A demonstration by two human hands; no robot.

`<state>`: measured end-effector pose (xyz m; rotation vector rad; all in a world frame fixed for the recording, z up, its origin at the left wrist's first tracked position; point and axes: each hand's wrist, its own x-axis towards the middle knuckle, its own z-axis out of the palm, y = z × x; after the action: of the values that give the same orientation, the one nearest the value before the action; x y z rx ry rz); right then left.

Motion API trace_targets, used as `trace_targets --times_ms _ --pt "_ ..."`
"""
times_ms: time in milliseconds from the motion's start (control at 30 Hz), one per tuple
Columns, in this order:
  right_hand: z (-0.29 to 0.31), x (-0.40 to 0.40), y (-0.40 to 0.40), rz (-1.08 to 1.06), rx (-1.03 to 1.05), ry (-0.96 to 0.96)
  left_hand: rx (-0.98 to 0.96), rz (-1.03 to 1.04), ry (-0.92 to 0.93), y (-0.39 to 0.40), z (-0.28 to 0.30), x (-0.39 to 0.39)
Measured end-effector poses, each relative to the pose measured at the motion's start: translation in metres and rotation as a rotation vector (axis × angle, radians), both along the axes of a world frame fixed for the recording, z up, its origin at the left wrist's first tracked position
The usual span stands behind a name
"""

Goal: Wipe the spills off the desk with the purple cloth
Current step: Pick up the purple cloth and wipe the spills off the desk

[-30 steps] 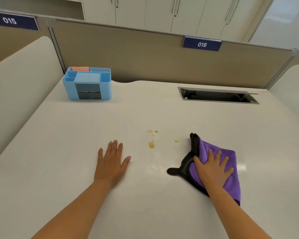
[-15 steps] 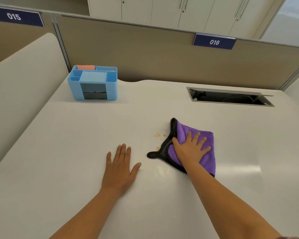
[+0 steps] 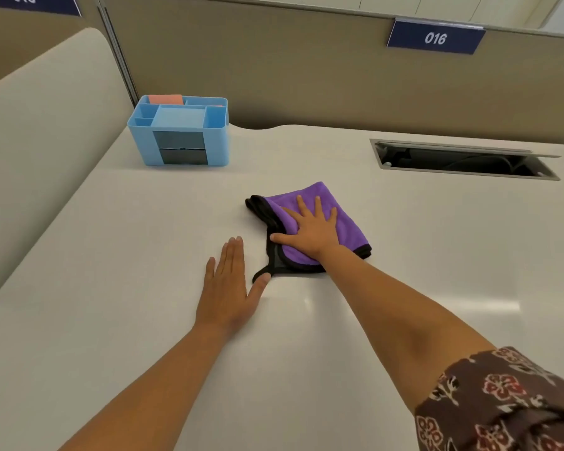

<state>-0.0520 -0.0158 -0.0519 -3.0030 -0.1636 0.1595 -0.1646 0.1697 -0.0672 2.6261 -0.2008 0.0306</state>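
Head view: right hand [image 3: 310, 232] flat on purple cloth [image 3: 345, 219]

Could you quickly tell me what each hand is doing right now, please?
Left hand: open, flat on the desk.
Right hand: open, pressing the cloth.

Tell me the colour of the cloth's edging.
Black edging on the purple cloth; head view.

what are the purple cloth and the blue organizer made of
Purple cloth: soft, plush fabric, probably microfibre, matte fuzzy nap with black stitched edging, folds limply. Blue organizer: seemingly moulded plastic, smooth, uniform colour, thin rigid walls, rounded corners.
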Motion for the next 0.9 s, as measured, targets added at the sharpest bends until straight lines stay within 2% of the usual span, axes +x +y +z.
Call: trace_targets --times_ms 100,233,333,567,733,800,900 --pt "-0.001 -0.020 0.011 0.047 0.060 -0.016 -0.140 0.037 -0.009 0.004 0.003 -0.006" --pt "-0.002 -0.060 0.028 0.163 0.130 -0.007 -0.435 0.222 -0.036 0.018 0.008 -0.019" --pt "-0.001 -0.096 0.042 0.246 0.154 0.006 -0.545 0.330 0.045 0.038 0.008 -0.026" --pt "0.003 -0.181 0.054 0.408 0.106 0.029 -0.331 0.268 0.086 0.057 0.001 -0.036" --pt "-0.001 -0.243 0.007 0.485 0.102 0.024 -0.260 0.186 0.143 0.074 -0.002 -0.044" --pt "-0.001 -0.262 -0.025 0.458 0.140 0.018 -0.195 0.109 0.116 0.081 -0.004 -0.049" --pt "0.003 -0.268 -0.079 0.235 0.245 -0.005 -0.155 0.042 0.091 0.084 -0.003 -0.054"
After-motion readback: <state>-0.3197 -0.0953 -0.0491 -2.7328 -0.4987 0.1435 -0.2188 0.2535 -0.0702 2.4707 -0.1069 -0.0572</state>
